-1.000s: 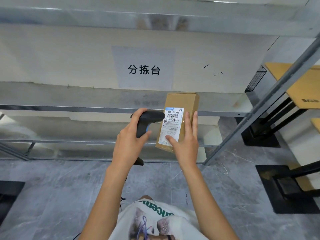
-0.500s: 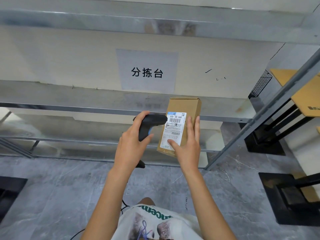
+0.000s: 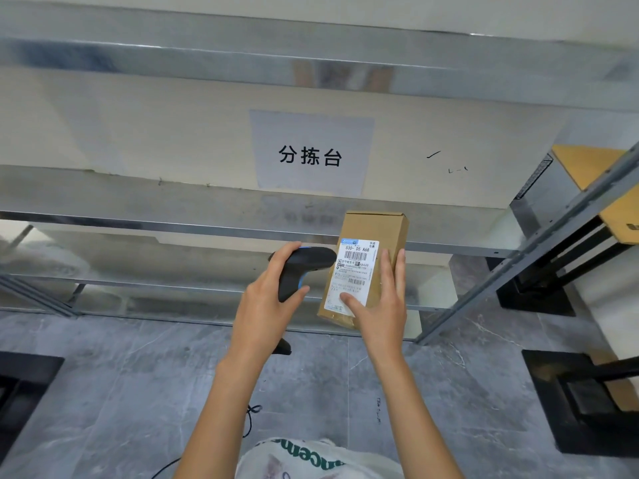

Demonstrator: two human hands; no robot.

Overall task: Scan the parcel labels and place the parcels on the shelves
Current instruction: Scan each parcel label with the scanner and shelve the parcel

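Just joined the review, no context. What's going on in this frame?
A person is scanning a parcel in front of metal shelves. The left hand grips a black scanner aimed at the label on a small cardboard box. The right hand holds the box upright, thumb on the label, fingers along its right side. The box is in hand, not yet on a shelf. A paper sign hangs on the wall behind.

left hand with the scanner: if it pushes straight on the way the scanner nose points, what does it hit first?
Most likely the parcel's label. The left hand grips the scanner, whose nose points right at the label face of the parcel held by the right hand. The gap looks small; depth is unclear.
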